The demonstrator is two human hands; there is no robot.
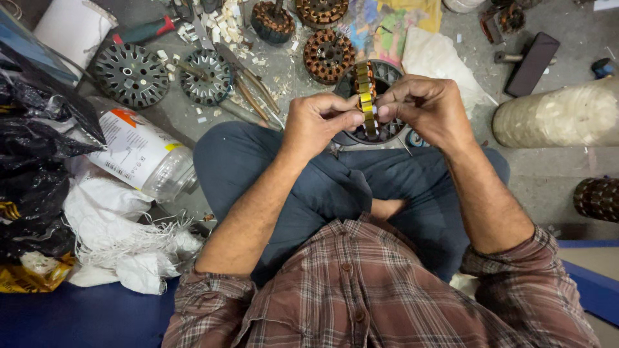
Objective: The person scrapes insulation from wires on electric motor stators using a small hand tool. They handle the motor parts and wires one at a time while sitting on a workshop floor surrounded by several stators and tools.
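Note:
I sit cross-legged on the floor. My left hand (317, 122) and my right hand (427, 106) both pinch a narrow yellow strip (365, 96) that stands upright between them. Just behind the strip lies a round dark metal stator core (387, 74) with slots, resting by my knees and partly hidden by my fingers.
More stator cores lie on the floor: two bare grey ones (131, 74) (205, 77) and copper-wound ones (327, 55) (272, 20). A clear plastic jar (145, 154), white rags (122, 238), black bags (32, 161), a red-handled tool (145, 30) and a pale roll (558, 116) surround me.

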